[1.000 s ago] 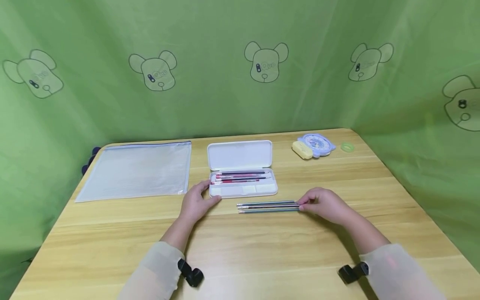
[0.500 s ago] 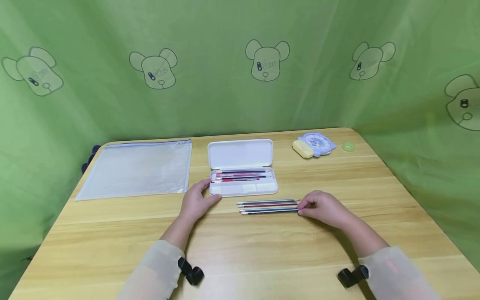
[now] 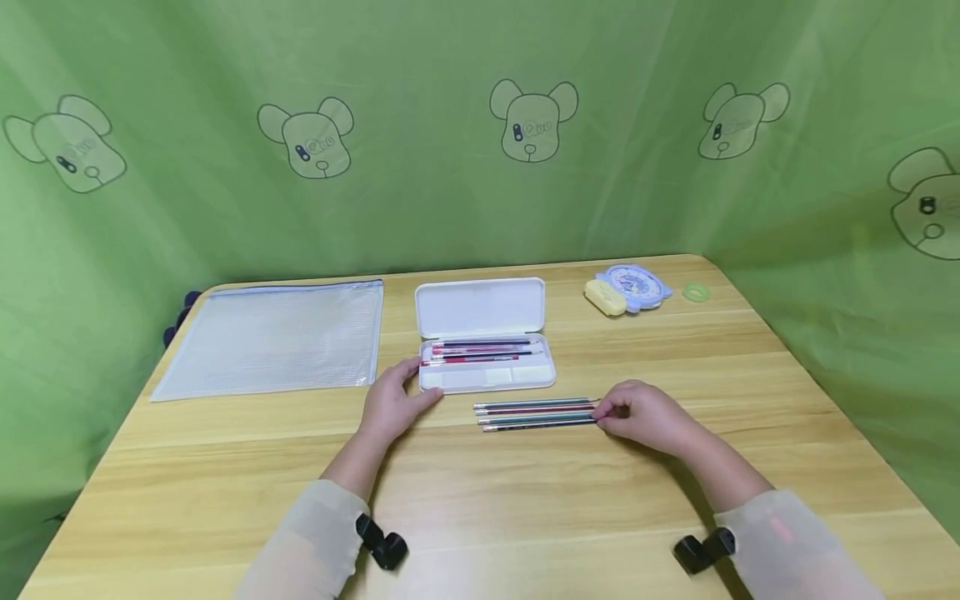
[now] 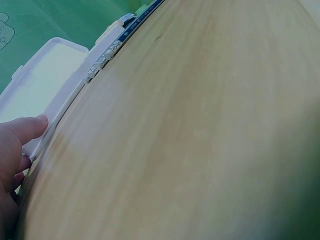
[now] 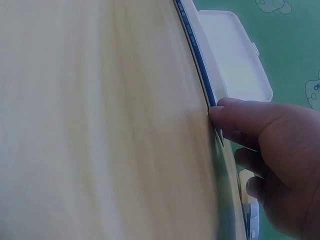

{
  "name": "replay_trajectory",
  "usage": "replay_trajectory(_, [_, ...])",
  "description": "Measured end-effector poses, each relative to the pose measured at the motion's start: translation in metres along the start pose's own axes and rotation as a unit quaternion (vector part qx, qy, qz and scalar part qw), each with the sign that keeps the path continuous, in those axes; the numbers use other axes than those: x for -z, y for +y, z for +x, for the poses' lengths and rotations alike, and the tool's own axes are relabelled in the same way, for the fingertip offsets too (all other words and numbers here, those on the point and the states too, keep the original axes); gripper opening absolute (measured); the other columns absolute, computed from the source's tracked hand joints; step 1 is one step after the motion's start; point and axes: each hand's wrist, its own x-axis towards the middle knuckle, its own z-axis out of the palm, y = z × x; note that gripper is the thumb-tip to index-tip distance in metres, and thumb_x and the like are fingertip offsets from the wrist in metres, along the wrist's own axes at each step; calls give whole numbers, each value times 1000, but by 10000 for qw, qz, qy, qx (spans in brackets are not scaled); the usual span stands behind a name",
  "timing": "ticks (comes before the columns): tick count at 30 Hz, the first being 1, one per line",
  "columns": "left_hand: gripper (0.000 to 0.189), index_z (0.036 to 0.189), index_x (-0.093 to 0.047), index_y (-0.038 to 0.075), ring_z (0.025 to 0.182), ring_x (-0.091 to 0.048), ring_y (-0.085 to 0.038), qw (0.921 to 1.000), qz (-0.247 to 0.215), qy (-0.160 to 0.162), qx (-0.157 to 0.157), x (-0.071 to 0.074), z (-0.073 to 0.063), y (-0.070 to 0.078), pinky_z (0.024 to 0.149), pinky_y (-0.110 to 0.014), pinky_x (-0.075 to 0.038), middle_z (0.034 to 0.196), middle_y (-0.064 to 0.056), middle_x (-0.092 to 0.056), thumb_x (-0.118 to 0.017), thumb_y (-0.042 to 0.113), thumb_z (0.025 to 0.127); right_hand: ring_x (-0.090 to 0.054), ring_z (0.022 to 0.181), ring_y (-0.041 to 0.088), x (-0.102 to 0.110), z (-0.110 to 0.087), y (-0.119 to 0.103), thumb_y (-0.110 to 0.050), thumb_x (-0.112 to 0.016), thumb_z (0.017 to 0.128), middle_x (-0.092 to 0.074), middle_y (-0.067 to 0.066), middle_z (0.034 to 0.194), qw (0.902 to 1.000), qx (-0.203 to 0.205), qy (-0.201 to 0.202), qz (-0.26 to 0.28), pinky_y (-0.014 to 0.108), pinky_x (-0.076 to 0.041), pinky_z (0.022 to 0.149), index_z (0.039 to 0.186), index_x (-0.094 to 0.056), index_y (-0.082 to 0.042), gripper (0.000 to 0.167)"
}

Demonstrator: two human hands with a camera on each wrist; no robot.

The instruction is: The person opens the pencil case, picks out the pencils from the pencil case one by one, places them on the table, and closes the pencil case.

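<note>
A white pencil case [image 3: 487, 379] lies with its lid raised in the middle of the table in the head view, several red and dark pens and pencils [image 3: 480, 353] inside. My left hand [image 3: 392, 406] holds the case at its left side, thumb at the front corner and fingers along the left edge. In front of the case several pencils [image 3: 536, 408] lie side by side on the table, eraser ends to the left. My right hand [image 3: 641, 412] pinches the right end of the nearest pencil [image 5: 196, 46] between thumb and forefinger; its fingers hide the pencil tips in the head view.
A translucent zip pouch [image 3: 273, 342] lies at the left. At the back right are a yellow block-shaped item [image 3: 604, 297], a blue animal-shaped item [image 3: 637, 287] and a green ring [image 3: 696, 292]. Green curtain [image 3: 435, 167] surrounds the wooden table [image 3: 525, 517].
The pencils have spread apart, the nearest one shifting slightly towards me, and more of them show separately. My right hand has moved slightly with them. My left hand stays on the case.
</note>
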Motion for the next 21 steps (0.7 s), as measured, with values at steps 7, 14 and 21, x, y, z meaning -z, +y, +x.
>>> replay_trajectory(7, [69, 140, -53, 9, 136, -47, -34, 10000, 4, -19, 19, 1, 0, 0, 117, -49, -35, 142, -11, -57, -78, 35, 81, -63, 90, 15, 5, 2, -2, -13, -75, 83, -71, -5, 89, 9998, -160, 33, 148, 38, -53, 83, 88, -75, -18, 7])
replay_trajectory(14, [69, 140, -54, 9, 136, -47, -34, 10000, -44, 10, 55, 2, 0, 0, 117, -48, -34, 142, -11, -57, -78, 35, 80, -66, 90, 20, 18, 30, -15, -14, -71, 87, -74, 2, 93, 9996, -18, 194, 220, 43, -56, 85, 96, -75, -11, 10])
replay_trajectory(21, [70, 141, -53, 9, 137, -46, -34, 9999, -7, -40, 95, 1, 0, 0, 117, -49, -34, 143, -11, -56, -78, 35, 81, -65, 103, 29, 19, 71, -27, -19, -67, 91, -73, 9, 105, 9996, -189, 99, 158, 51, -52, 94, 106, -74, -9, 18])
